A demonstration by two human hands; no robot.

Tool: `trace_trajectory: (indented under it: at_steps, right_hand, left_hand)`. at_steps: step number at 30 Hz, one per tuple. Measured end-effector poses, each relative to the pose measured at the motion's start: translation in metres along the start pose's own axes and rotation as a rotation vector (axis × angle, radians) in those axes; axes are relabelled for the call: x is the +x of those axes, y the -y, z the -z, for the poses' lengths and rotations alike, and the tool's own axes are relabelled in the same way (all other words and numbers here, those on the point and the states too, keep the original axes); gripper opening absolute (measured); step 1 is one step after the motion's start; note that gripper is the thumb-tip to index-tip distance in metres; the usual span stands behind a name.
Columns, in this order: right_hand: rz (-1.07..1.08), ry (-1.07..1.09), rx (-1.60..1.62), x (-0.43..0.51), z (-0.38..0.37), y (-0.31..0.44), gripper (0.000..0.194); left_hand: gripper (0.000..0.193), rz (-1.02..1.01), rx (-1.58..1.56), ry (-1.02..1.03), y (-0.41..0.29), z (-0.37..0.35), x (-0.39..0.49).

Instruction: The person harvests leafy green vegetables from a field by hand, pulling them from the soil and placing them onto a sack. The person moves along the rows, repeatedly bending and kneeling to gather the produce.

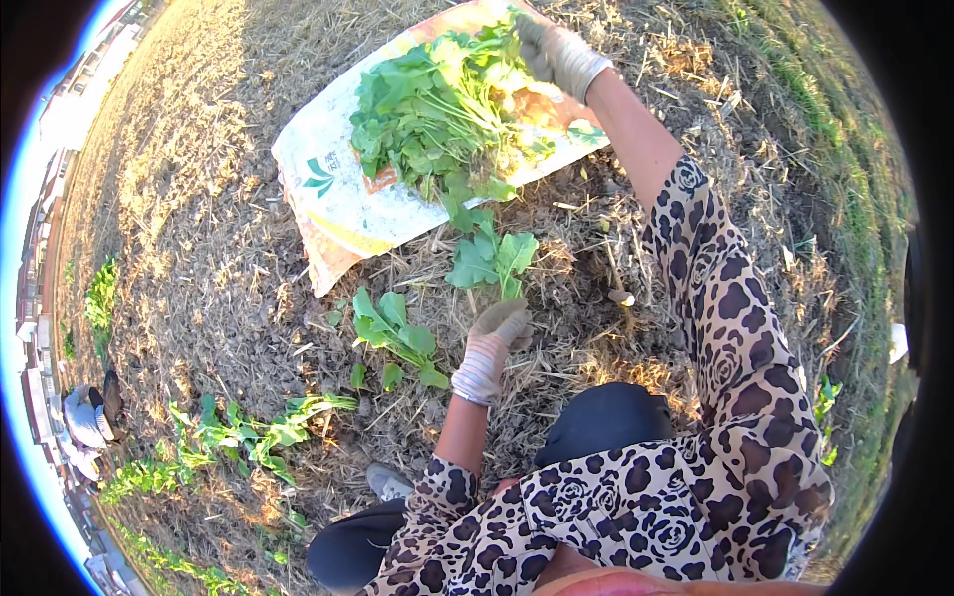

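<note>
My left hand [501,328], in a pale knit work glove, grips the stems of a small bunch of leafy greens [488,257] above the soil. The bunch's upper leaves reach the near edge of a printed woven sack [328,167] spread on the ground. On the sack lies a heap of leafy greens [440,112], stems and roots tangled towards its right side. My right hand [548,56], also gloved and blurred by motion, is at the heap's far right. Leaves touch its fingertips, but whether it holds any is unclear.
Loose plants [399,335] lie left of my left hand. More greens [261,428] grow or lie further left. Straw-littered soil [223,298] surrounds the sack. A person [86,417] crouches at the far left. A grass strip [835,149] runs along the right.
</note>
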State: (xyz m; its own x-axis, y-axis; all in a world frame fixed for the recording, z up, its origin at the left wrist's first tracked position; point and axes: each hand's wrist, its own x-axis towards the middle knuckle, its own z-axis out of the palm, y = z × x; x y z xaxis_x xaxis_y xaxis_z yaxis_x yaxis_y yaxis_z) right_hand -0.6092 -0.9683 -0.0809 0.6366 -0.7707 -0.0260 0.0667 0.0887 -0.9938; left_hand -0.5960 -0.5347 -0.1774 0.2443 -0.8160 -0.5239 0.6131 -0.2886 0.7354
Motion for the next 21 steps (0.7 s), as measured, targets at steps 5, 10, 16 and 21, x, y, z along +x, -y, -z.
trace_trajectory:
  at_steps: [5,10,16,21]
  right_hand:
    - [-0.127,0.209,-0.971,-0.059,-0.005,-0.012,0.044]
    - [-0.339,0.323,-0.273,-0.193,-0.018,-0.015,0.046]
    - [-0.653,0.547,-0.180,-0.317,-0.017,-0.032,0.029]
    - [-0.868,0.434,-0.007,-0.344,0.010,-0.047,0.029]
  left_hand:
    - [0.039,0.017,-0.064,0.163,-0.027,-0.032,0.029]
    - [0.087,0.108,-0.120,0.333,-0.041,-0.056,0.061]
    - [0.060,0.180,-0.291,0.332,-0.006,-0.072,0.072]
    - [0.028,0.244,-0.369,0.321,0.009,-0.062,0.071]
